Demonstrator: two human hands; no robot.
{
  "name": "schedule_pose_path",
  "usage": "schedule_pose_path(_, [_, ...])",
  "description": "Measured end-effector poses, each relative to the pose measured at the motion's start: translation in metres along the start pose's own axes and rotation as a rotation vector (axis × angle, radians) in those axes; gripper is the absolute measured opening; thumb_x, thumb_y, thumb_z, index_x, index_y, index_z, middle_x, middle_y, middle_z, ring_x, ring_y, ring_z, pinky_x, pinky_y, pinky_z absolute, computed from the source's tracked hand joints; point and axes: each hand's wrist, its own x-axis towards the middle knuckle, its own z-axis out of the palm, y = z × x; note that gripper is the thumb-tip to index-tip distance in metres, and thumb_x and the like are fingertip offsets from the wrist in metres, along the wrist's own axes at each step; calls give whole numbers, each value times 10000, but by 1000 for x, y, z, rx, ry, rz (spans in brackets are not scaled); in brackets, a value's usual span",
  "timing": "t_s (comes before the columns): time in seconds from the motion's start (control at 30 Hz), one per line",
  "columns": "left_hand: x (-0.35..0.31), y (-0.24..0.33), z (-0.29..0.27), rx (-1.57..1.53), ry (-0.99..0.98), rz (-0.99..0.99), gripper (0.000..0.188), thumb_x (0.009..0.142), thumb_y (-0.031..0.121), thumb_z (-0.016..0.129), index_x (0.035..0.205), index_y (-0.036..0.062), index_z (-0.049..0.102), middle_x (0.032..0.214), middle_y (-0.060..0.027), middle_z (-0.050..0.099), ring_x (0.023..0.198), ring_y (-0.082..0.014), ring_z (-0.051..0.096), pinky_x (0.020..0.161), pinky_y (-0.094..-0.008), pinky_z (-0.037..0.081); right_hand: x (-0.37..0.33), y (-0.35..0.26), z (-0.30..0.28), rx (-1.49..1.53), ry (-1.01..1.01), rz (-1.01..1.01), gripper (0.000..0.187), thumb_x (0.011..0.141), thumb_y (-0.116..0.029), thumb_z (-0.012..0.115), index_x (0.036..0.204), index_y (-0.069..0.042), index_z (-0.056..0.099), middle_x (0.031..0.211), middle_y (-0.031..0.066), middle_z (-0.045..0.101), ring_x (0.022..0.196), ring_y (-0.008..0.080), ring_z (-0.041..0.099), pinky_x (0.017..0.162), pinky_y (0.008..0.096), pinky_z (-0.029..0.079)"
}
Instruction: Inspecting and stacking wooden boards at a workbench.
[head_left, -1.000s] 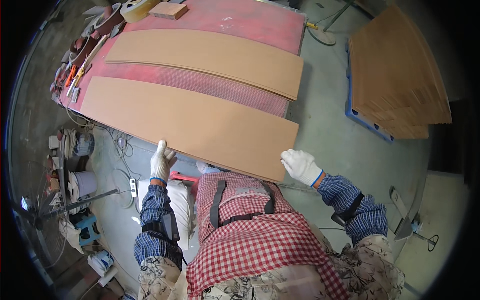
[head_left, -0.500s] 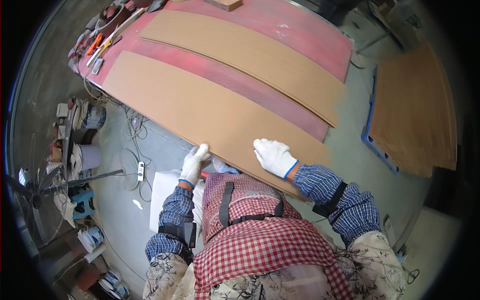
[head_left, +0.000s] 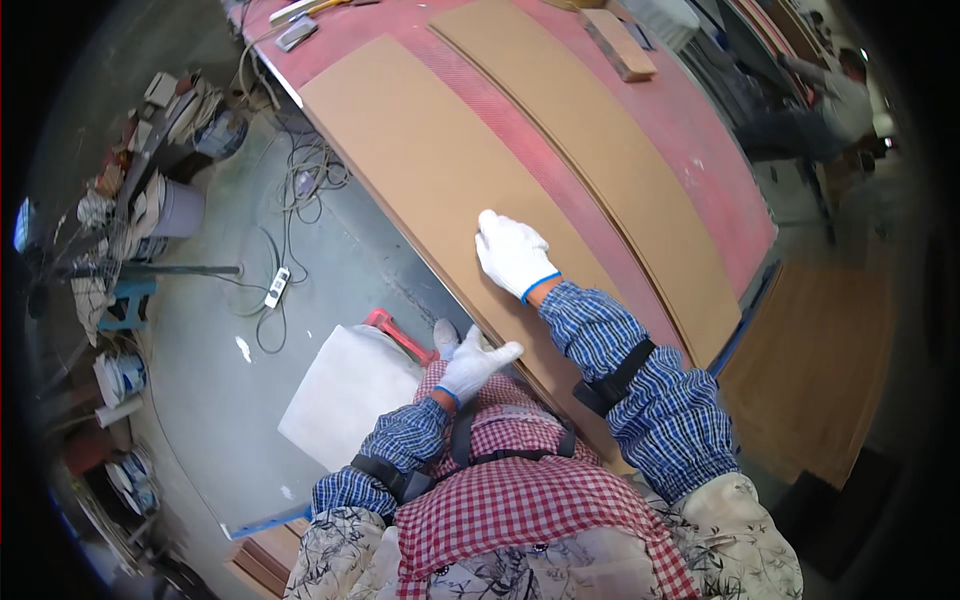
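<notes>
A long tan board (head_left: 440, 170) lies lengthwise in front of me on a red-topped table (head_left: 690, 150). My right hand (head_left: 512, 255), in a white knitted glove with a blue cuff, rests on top of this board. Its fingers are curled and pressed down; whatever may be under them is hidden. Beside the board's near long edge is my left hand (head_left: 476, 368), gloved the same way. Its thumb stretches toward the edge, apart from the other fingers, and nothing shows in it. A second tan board (head_left: 600, 150) lies beyond the first, with a ribbed red strip between them.
A wooden block (head_left: 618, 45) sits at the table's far side. On the left floor are a power strip (head_left: 278, 288), tangled cables (head_left: 310, 175) and a lilac bucket (head_left: 180, 208). Brown panels (head_left: 810, 360) are stacked at right. A person (head_left: 845, 105) is in the far right background.
The view has turned, so the boards run more steeply. My right hand has moved farther up the near board, still curled. My left hand has loosened from the edge, thumb spread.
</notes>
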Motion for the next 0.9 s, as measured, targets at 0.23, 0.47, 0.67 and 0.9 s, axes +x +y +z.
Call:
schedule_pose_path(0.23, [-10, -1, -7, 91, -13, -95, 1036, 730, 543, 764, 1444, -51, 306, 1349, -277, 536, 1245, -381, 544, 1046, -389, 427, 123, -60, 2, 7, 24, -15, 199, 914, -221, 549, 956, -28, 573, 901, 227, 674, 865, 420, 649, 761, 505, 504])
schedule_pose_path(0.47, [-18, 0, -9, 175, 7, -197, 1055, 711, 569, 771, 1470, 16, 289, 1335, -277, 543, 1233, -394, 555, 1034, -407, 441, 249, -116, 4, -81, 9, -38, 259, 917, -243, 517, 1042, -38, 615, 999, 240, 683, 962, 416, 660, 816, 515, 514])
schedule_pose_path(0.67, [-23, -9, -10, 132, -78, -189, 1226, 689, 635, 752, 1467, -113, 171, 1381, -339, 435, 1255, -423, 515, 1030, -405, 446, 327, -147, 5, -102, 45, -35, 327, 875, -237, 517, 1097, -35, 647, 1130, 260, 655, 1085, 434, 617, 941, 501, 478])
schedule_pose_path(0.9, [-27, -8, -15, 56, -98, -183, 1220, 701, 623, 755, 1469, -109, 151, 1382, -345, 429, 1278, -439, 489, 1044, -428, 427, 380, -162, 7, -89, -57, -73, 362, 863, -236, 519, 1139, -44, 650, 1223, 227, 629, 1166, 400, 583, 991, 488, 453])
